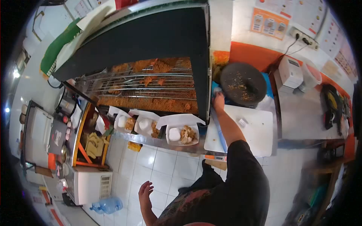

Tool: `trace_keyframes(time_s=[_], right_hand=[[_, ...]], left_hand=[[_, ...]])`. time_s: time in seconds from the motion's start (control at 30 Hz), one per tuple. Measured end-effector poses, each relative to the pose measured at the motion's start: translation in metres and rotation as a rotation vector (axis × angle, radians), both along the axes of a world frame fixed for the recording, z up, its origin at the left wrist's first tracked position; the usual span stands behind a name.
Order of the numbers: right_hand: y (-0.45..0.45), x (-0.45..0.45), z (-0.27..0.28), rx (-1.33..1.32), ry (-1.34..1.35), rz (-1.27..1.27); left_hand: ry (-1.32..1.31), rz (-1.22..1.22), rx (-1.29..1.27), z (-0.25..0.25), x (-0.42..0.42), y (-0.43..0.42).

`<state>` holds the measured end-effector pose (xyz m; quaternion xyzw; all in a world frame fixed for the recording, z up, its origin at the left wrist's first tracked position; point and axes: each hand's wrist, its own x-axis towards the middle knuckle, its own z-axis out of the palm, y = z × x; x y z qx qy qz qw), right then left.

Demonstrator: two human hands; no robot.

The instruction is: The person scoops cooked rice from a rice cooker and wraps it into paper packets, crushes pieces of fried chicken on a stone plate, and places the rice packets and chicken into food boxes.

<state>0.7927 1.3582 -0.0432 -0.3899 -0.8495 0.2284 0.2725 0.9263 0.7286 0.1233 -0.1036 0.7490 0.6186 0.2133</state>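
Note:
My right hand (218, 101) reaches past the white cutting board (249, 132) to the left edge of the dark round stone mortar (243, 83). Its fingers are bent round something small and pale that I cannot make out. A long blade-like object (219, 132) lies on the board under my forearm. Low over the tiled floor, my left hand (145, 189) hangs with its fingers apart and nothing in them. Three open white boxes, at the left (123, 121), middle (145, 125) and right (181, 135), hold white rounded portions and fried pieces along the counter edge.
A black-framed display case (132, 41) with wire racks of fried food stands behind the boxes. To the right are a steel table (301, 113), a white device (290, 71) and a power strip (304, 37). Blue water bottles (109, 205) lie on the floor at lower left.

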Motion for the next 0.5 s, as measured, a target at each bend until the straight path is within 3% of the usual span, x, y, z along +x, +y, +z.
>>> trace_keyframes(time_s=[0.07, 0.23, 0.33, 0.4, 0.47, 0.5], right_hand=[[0.008, -0.018, -0.016, 0.058, -0.174, -0.061], [0.023, -0.015, -0.016, 0.005, -0.121, -0.087], [-0.006, 0.04, 0.025, -0.279, 0.295, 0.084], [-0.032, 0.108, 0.062, -0.242, 0.287, -0.051], [-0.051, 0.161, 0.062, -0.194, 0.282, -0.173], [-0.057, 0.186, 0.057, -0.159, 0.202, -0.371]], left_hand=[[-0.055, 0.037, -0.011, -0.008, 0.009, 0.006], [-0.17, -0.004, -0.016, -0.018, 0.016, 0.032], [-0.193, -0.044, -0.015, -0.026, 0.002, 0.05], [-0.181, -0.099, -0.022, -0.034, -0.012, 0.058], [-0.177, -0.148, -0.031, -0.037, -0.029, 0.064], [-0.169, -0.172, -0.031, -0.04, -0.038, 0.066]])
